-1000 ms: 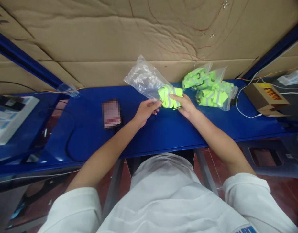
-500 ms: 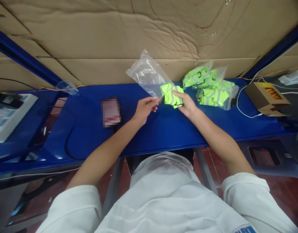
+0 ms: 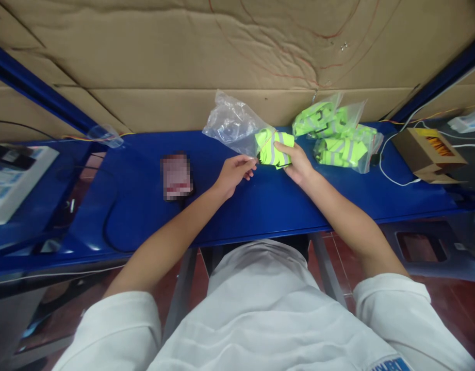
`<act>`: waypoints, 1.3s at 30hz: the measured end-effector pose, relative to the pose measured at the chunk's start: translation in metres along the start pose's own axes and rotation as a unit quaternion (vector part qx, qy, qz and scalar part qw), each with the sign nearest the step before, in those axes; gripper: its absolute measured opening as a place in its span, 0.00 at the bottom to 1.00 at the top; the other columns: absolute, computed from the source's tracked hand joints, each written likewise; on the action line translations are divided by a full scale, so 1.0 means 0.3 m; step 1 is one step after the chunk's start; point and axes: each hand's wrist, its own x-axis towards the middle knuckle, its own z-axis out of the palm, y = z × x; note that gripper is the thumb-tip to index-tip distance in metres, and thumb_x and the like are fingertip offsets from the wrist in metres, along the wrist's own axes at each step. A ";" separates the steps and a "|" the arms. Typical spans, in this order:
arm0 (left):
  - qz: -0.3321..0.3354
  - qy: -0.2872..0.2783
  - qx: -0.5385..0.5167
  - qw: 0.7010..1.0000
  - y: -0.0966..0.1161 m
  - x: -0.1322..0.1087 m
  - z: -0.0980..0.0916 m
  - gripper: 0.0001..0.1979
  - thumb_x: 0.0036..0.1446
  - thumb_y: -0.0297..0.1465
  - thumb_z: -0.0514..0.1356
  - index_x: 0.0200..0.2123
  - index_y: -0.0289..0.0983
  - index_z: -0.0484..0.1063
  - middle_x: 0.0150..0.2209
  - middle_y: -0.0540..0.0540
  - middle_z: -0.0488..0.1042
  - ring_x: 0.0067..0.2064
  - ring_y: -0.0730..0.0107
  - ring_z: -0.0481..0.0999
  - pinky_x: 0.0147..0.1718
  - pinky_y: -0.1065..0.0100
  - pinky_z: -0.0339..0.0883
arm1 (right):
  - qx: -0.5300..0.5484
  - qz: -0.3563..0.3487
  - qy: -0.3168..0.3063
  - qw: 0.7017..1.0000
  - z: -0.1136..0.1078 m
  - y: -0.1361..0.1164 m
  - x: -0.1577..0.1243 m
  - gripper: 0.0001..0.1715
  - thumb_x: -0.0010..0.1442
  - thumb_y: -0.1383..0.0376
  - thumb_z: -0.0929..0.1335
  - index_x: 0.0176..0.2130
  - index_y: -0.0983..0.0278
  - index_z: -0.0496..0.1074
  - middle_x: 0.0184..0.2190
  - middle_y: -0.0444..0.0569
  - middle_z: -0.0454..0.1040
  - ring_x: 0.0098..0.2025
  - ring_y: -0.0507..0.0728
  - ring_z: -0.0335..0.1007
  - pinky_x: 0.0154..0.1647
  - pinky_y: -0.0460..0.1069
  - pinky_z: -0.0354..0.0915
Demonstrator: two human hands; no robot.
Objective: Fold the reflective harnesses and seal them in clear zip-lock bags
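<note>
Holding a rolled, bright yellow-green fabric bundle with silver-grey reflective stripes (image 3: 276,148) in the right hand (image 3: 300,162), thumb across the top, other fingers mostly hidden, over the shiny blue tabletop (image 3: 283,206) and against the lower right end of a clear, crumpled plastic bag (image 3: 233,121). Pinching narrowly with the left hand (image 3: 234,174), apparently at the near edge of that bag; cannot tell how much film between the fingertips. Cannot tell, either, whether partly inside the bag or merely in front of it. Could easily lose thin, slippery film from so small a pinch, and so let the bag sag away toward the tan cardboard wall (image 3: 160,108). Could snag a fold of fabric on the bag's edge through rubbing at a slant, with creased or stretched plastic as a result. Might also unroll under a slackened right thumb. Less likely: knocking, through a wide sweep of the right wrist, the nearby pile of similar yellow-green bundles in clear bags (image 3: 341,151), close to the open brown cardboard box (image 3: 419,154)
</note>
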 end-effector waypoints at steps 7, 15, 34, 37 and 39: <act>-0.034 -0.034 -0.126 0.991 0.017 0.000 0.017 0.31 0.47 0.57 0.77 0.34 0.36 0.75 0.37 0.45 0.76 0.38 0.67 0.77 0.38 0.67 0.74 | 0.009 -0.007 -0.015 1.000 0.023 -0.005 -0.021 0.41 0.35 0.55 0.88 0.45 0.61 0.75 0.49 0.52 0.85 0.59 0.69 0.80 0.62 0.61 0.79; -0.029 -0.027 -0.154 0.987 0.017 -0.001 0.018 0.29 0.45 0.46 0.82 0.42 0.38 0.75 0.37 0.50 0.77 0.36 0.72 0.76 0.38 0.68 0.72 | 0.004 0.001 -0.016 1.000 0.020 -0.003 -0.021 0.42 0.37 0.57 0.88 0.48 0.60 0.75 0.49 0.51 0.85 0.58 0.69 0.81 0.61 0.62 0.79; -0.050 -0.024 -0.145 0.988 -0.012 -0.002 0.032 0.14 0.60 0.36 0.76 0.35 0.35 0.76 0.32 0.49 0.75 0.34 0.75 0.76 0.42 0.69 0.71 | -0.007 0.014 -0.030 0.999 0.010 0.007 -0.014 0.35 0.42 0.53 0.86 0.45 0.63 0.78 0.48 0.54 0.85 0.60 0.70 0.80 0.62 0.60 0.79; -0.049 -0.022 -0.153 0.987 -0.008 -0.005 0.040 0.11 0.62 0.33 0.74 0.36 0.35 0.77 0.32 0.50 0.75 0.34 0.76 0.75 0.43 0.70 0.71 | -0.004 0.031 -0.035 0.999 0.011 0.007 -0.009 0.31 0.44 0.52 0.84 0.43 0.63 0.78 0.47 0.54 0.85 0.60 0.70 0.80 0.62 0.61 0.79; -0.051 -0.022 -0.159 0.986 -0.006 -0.006 0.043 0.10 0.63 0.32 0.74 0.36 0.35 0.77 0.32 0.50 0.75 0.35 0.76 0.76 0.43 0.70 0.72 | -0.002 0.039 -0.032 0.999 0.008 0.007 -0.003 0.29 0.46 0.53 0.83 0.42 0.63 0.78 0.46 0.53 0.85 0.60 0.71 0.80 0.62 0.61 0.79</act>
